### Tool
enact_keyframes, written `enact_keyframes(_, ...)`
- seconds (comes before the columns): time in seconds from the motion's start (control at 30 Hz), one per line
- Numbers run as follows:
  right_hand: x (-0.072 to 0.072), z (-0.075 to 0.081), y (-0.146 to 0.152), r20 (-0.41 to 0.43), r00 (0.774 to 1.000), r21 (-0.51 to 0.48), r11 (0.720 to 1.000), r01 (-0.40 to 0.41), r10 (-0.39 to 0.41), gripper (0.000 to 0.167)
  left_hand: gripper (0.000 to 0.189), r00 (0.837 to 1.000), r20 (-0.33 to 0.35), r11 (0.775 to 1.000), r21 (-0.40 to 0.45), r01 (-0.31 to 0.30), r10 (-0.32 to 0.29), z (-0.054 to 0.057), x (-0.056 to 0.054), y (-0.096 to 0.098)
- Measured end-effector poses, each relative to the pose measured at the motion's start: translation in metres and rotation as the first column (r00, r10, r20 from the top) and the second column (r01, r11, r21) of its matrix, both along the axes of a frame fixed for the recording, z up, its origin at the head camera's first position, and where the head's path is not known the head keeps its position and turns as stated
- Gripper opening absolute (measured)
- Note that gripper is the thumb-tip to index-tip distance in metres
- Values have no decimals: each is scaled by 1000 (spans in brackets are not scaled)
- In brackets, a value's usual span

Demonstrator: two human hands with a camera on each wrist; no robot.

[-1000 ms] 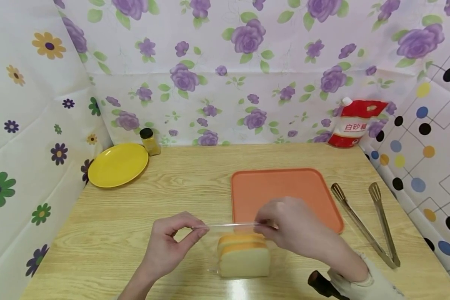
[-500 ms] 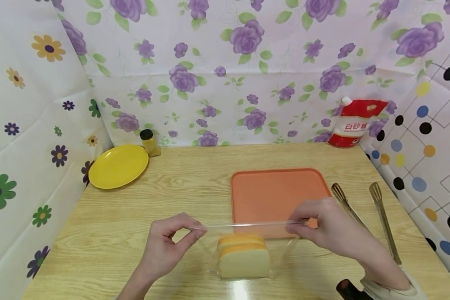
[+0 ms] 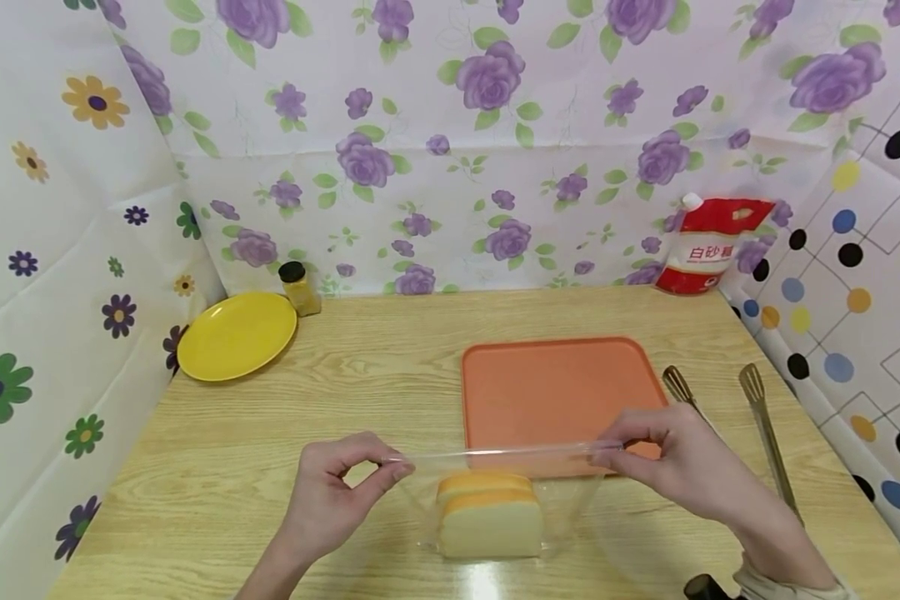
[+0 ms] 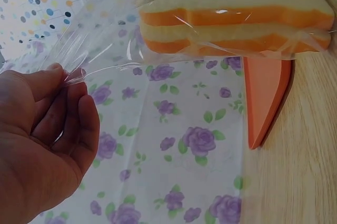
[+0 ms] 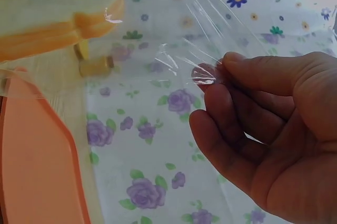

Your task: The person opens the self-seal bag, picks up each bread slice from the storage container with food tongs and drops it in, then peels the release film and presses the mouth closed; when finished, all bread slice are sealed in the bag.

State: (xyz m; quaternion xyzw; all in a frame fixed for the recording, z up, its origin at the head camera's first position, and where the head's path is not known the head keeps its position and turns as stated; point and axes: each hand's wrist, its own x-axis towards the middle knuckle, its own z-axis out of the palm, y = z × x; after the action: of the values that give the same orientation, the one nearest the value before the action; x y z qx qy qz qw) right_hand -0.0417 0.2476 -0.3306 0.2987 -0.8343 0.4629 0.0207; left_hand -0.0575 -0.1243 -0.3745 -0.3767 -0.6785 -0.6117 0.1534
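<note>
Two slices of bread (image 3: 491, 527) stand upright inside a clear plastic bag (image 3: 570, 500) at the front of the table. My left hand (image 3: 341, 492) pinches one top corner of the bag between thumb and forefinger. The opposite corner is pinched by my right hand (image 3: 678, 467), so the top edge is stretched straight between them. In the left wrist view the bag's film (image 4: 105, 40) runs from the fingertips to the orange-crusted bread (image 4: 231, 19). The right wrist view shows the thumb and forefinger holding the gathered film (image 5: 205, 71).
Behind the bread lies an orange tray (image 3: 555, 387), with metal tongs (image 3: 768, 437) to its right, partly hidden by the right arm. A yellow plate (image 3: 237, 336) and a black-capped jar (image 3: 300, 289) stand back left. A red-and-white sugar pouch (image 3: 708, 247) leans at back right.
My right hand has moved to the right along the bag's top edge, widening the span of film between the hands. The left hand has stayed nearly in place, still pinching its corner.
</note>
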Motion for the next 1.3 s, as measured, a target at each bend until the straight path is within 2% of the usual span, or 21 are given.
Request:
enact_keyframes(0.17,3,0,3,21,1000,-9,1000,10,-9,23,11,1000,1,1000,-9,-9,9,1,1,-1)
enact_keyframes(0.37,4,-1,3,48,999,-25,1000,8,-7,22,29,999,-2,997,-60,-55,55,4,3,-3)
enact_keyframes(0.97,7,-4,-1,61,997,-40,998,49,-47,22,32,1000,-19,995,-93,-18,16,5,2,-5)
enact_keyframes(1.3,10,-7,0,71,995,-62,995,74,-69,26,36,998,-58,991,-132,-32,24,5,3,-6)
